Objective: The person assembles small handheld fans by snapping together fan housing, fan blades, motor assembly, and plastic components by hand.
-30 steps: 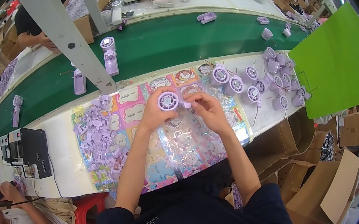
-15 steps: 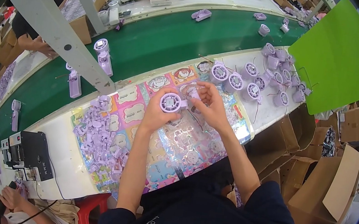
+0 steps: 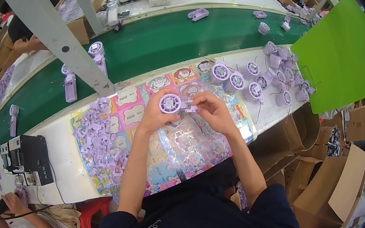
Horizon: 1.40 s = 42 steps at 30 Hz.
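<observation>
My left hand (image 3: 152,113) is wrapped around a round lilac fan head (image 3: 170,104), its slotted grille and pale square centre facing up. At the fan head's right side, my right hand (image 3: 216,115) pinches a small lilac plastic piece (image 3: 190,109) between thumb and fingers. That piece lies against the fan head's neck; whether the two are joined I cannot tell. Thin wires hang below. Under my hands is a colourful printed mat (image 3: 165,153). Left of my left forearm lies a heap of small lilac plastic pieces (image 3: 100,135). Several lilac fan heads (image 3: 236,82) with wires stand beyond my right hand.
A green conveyor belt (image 3: 156,35) carrying lilac housings (image 3: 70,86) runs behind the table. A metal post (image 3: 59,26) rises at left, near a black machine (image 3: 36,159). A green panel (image 3: 340,57) and cardboard boxes (image 3: 324,204) stand right. A co-worker (image 3: 15,205) sits lower left by a red stool (image 3: 91,218).
My right fingers have shifted slightly down and right, uncovering more of the small piece beside the fan head. Parts on the belt have moved a little to the left.
</observation>
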### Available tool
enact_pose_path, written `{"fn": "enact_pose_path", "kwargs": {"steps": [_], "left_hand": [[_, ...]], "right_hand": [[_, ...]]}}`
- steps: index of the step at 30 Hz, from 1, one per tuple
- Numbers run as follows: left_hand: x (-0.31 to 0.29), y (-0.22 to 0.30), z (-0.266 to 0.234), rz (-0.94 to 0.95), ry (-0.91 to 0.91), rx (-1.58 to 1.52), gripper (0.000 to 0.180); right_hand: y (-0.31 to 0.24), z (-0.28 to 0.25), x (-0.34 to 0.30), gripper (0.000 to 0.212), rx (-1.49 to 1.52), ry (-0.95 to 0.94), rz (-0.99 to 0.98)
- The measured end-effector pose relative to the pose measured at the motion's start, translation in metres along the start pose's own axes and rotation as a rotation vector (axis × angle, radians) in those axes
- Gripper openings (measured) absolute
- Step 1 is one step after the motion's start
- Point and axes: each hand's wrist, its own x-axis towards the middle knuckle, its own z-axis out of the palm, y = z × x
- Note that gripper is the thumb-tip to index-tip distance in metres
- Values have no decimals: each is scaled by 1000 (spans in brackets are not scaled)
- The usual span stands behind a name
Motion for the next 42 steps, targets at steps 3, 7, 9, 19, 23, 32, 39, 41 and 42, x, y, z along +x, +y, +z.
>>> {"fn": "enact_pose_path", "kwargs": {"steps": [3, 7, 9, 19, 23, 32, 39, 41, 42], "left_hand": [[1, -5, -2, 105, -9, 62, 62], [0, -1, 4, 108, -30, 94, 60], [-2, 0, 5, 110, -38, 108, 61], [-2, -5, 13, 217, -42, 85, 56], [2, -16, 10, 196, -27, -253, 44], [3, -21, 19, 76, 100, 67, 25], [4, -27, 19, 43, 131, -77, 13], [4, -25, 18, 6, 145, -134, 13], [4, -25, 16, -31, 158, -190, 12]], "right_hand": [[-2, 8, 5, 23, -56, 21, 43], [-5, 9, 7, 17, -176, 57, 104], [-8, 11, 7, 15, -177, 77, 115], [2, 16, 9, 42, 166, 316, 248], [3, 21, 11, 39, 167, 230, 171], [5, 34, 19, 24, -224, 304, 84], [5, 29, 16, 22, -165, 224, 259], [1, 31, 17, 26, -174, 203, 248], [-2, 32, 17, 26, -173, 202, 249]]}}
